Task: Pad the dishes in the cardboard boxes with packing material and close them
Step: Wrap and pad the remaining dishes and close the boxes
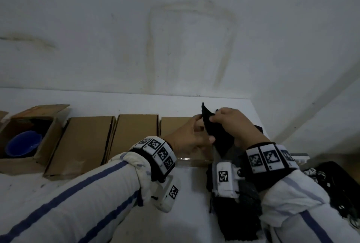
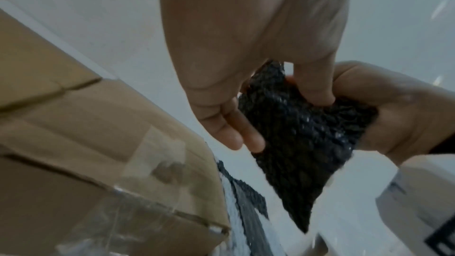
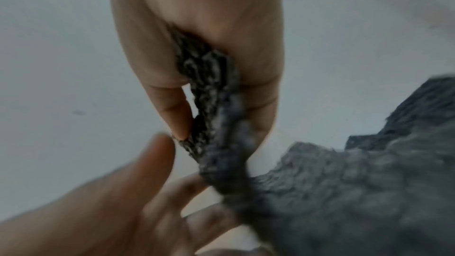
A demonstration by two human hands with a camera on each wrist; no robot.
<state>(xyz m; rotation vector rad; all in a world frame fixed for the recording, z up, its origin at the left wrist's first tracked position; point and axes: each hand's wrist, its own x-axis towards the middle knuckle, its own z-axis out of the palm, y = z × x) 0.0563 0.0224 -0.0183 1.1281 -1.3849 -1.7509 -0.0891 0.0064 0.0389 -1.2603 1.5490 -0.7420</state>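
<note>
While both hands pinch the black padding sheet [image 1: 216, 133] above the closed boxes [image 1: 136, 135], right hand [image 1: 233, 124] and left hand [image 1: 187, 137] (thumb-and-finger grips) risk tearing it by pulling apart.

1. A white table [image 1: 120, 102] stands against a stained white wall.
2. A row of cardboard boxes lies along its far side: an open box [image 1: 39, 145] at left, then three closed boxes [image 1: 83, 145].
3. Black padding sheets [image 1: 239, 219] lie near right.
</note>
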